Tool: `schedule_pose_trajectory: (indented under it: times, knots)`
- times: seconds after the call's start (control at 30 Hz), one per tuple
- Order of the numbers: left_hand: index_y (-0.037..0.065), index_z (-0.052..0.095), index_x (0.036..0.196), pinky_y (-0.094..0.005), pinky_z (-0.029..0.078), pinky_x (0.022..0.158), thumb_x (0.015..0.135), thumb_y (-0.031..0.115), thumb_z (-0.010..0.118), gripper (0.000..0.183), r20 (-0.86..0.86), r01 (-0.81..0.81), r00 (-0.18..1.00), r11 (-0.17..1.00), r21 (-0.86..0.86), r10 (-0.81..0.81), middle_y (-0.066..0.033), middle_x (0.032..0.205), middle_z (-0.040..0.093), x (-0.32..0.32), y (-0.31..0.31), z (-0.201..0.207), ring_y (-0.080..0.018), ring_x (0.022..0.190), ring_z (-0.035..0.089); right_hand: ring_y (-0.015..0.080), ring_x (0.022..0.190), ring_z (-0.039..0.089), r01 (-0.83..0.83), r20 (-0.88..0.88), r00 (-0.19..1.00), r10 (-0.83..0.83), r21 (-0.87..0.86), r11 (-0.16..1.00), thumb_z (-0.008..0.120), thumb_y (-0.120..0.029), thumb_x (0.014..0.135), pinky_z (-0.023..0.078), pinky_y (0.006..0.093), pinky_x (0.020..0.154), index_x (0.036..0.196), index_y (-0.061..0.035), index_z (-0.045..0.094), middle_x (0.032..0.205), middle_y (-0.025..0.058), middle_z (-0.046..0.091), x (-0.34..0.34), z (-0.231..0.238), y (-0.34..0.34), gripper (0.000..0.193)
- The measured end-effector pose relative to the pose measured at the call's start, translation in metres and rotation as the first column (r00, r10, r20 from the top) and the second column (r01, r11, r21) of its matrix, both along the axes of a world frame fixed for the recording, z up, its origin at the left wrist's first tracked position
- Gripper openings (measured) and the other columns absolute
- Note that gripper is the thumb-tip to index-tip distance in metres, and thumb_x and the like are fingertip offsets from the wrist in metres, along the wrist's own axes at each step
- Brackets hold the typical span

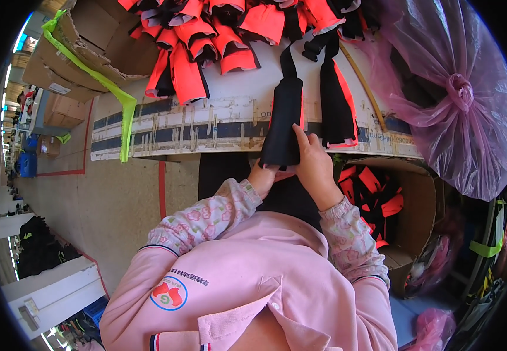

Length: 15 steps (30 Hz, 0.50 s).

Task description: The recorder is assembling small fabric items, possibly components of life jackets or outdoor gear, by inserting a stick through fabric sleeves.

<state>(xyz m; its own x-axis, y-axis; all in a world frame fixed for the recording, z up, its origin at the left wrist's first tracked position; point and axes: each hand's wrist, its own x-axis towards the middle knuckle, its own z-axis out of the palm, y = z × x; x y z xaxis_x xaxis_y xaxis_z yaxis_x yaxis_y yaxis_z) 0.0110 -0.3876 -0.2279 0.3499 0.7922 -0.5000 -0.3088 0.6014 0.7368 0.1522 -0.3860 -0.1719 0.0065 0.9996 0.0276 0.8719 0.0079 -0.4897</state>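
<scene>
A flat black fabric sleeve (pixel 283 120) with a bright orange side and a black strap at its top lies over the table's front edge. My left hand (pixel 263 177) grips its lower end from underneath, and the fabric covers the fingertips. On the sleeve's right edge, my right hand (pixel 314 162) is closed with the index finger laid along the front; its thumb is hidden. Just to the right, a second black and orange sleeve (pixel 338 105) hangs over the same edge, touched by neither hand.
Several orange and black sleeves (pixel 189 70) pile at the table's (pixel 236 105) back. A torn cardboard box (pixel 110 38) with a neon-yellow strip (pixel 126 111) stands left. Right are a wooden stick (pixel 363 82) and a knotted pink plastic bag (pixel 459 93). Below sits an open carton (pixel 420 205) of orange-black pieces.
</scene>
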Motion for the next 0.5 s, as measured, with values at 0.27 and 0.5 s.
schedule_pose_trajectory:
  times: [0.27,0.5]
  knots:
    - [0.006,0.051,0.116,-0.0399,0.054,0.075,0.093,0.025,0.047,0.031,0.036,0.079,0.997,0.987,-0.142,-0.075,-0.0134,0.097,0.063,-0.002,0.003,-0.002,-0.0267,0.079,0.065,0.0371,0.079,0.060,0.031,-0.008,0.999,-0.032,-0.112,0.993,0.065,0.005,0.059,0.050,0.0432,0.063,0.132,-0.0176,0.035,0.099,0.0154,0.050,-0.006,0.009,0.002,0.081]
    - [0.001,0.048,0.119,-0.0352,0.056,0.070,0.096,0.028,0.042,0.036,-0.044,0.071,0.997,0.997,0.018,-0.070,-0.0154,0.103,0.062,0.003,0.010,0.011,-0.0276,0.080,0.065,0.0360,0.086,0.059,-0.043,-0.181,0.983,0.020,-0.126,0.991,0.068,-0.001,0.064,0.049,0.0412,0.072,0.133,-0.0122,0.037,0.104,0.0173,0.052,0.008,0.011,0.001,0.076]
